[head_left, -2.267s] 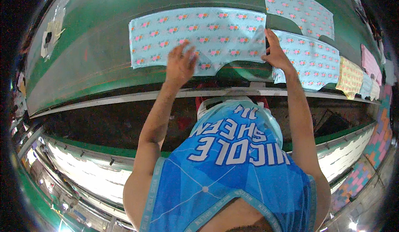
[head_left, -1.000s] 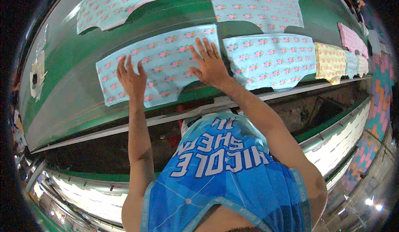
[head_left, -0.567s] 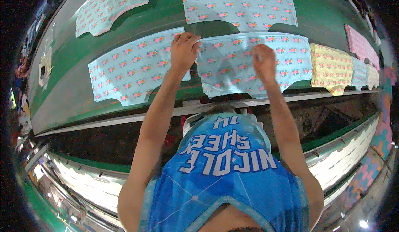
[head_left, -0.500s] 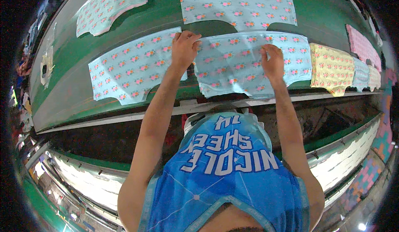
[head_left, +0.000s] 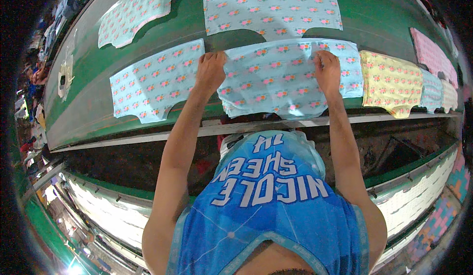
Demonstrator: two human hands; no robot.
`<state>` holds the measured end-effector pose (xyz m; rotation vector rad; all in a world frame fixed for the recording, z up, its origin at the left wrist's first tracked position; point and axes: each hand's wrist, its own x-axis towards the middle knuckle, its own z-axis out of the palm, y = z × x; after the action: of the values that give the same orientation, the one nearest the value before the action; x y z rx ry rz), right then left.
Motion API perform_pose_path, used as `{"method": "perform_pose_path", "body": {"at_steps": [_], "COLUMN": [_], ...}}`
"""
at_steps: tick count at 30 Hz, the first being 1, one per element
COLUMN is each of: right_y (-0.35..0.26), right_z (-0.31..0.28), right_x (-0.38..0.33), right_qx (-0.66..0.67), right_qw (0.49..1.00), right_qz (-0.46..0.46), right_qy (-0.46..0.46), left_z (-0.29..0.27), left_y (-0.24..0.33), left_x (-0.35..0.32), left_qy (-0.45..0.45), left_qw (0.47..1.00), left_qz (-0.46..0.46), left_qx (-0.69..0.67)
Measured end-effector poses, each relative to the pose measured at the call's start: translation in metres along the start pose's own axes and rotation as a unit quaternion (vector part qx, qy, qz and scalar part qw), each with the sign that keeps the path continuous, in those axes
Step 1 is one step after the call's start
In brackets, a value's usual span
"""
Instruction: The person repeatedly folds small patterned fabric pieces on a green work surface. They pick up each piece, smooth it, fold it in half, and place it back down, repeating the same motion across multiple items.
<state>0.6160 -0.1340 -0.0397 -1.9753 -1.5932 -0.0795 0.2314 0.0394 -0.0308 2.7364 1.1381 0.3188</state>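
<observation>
So in the head view, we've got both arms stretched up the middle of the frame, laying a cut fabric panel onto the green table. Looks to us like the placing-and-squaring step: our left hand is curled shut on the panel's upper left corner, and our right hand is pinching its upper right edge, fingers bent down onto the cloth. The panel sits center frame, near edge lying along the table's front lip, and its left edge touches or slightly overlaps the matching panel to the left. Next move, we'd guess, calls for a light pull outward from both corners so it lies flat, then lining it up with the yellow floral piece just beside it on the right. The cloth itself is thin, pale blue with small pink flower prints in rows, with curved notches cut along the lower edge; a few soft ripples show near our right hand. Two more blue pieces lie further up the table, one at top center, one upper left.
</observation>
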Motion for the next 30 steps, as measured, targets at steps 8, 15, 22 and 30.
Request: {"method": "perform_pose_path", "body": {"at_steps": [8,15,22,30], "right_y": [0.035,0.106,0.178,0.148], "right_z": [-0.012,-0.04,-0.117,-0.184], "right_x": [0.011,0.019,-0.005,0.013], "right_qx": [-0.019,-0.02,0.244,0.638], "right_qw": [0.996,1.0,0.937,0.74], "right_qz": [0.086,0.015,0.205,0.158], "right_qy": [-0.011,-0.007,0.144,0.141], "left_z": [-0.079,-0.167,-0.185,-0.189], "left_y": [0.135,0.196,0.146,0.038], "left_x": [-0.031,-0.061,-0.085,-0.138], "left_qy": [-0.074,-0.172,-0.075,0.235], "left_qw": [0.974,0.79,0.721,0.677], "left_qz": [0.124,0.338,0.244,0.004], "left_qx": [-0.177,-0.482,-0.644,-0.698]}}
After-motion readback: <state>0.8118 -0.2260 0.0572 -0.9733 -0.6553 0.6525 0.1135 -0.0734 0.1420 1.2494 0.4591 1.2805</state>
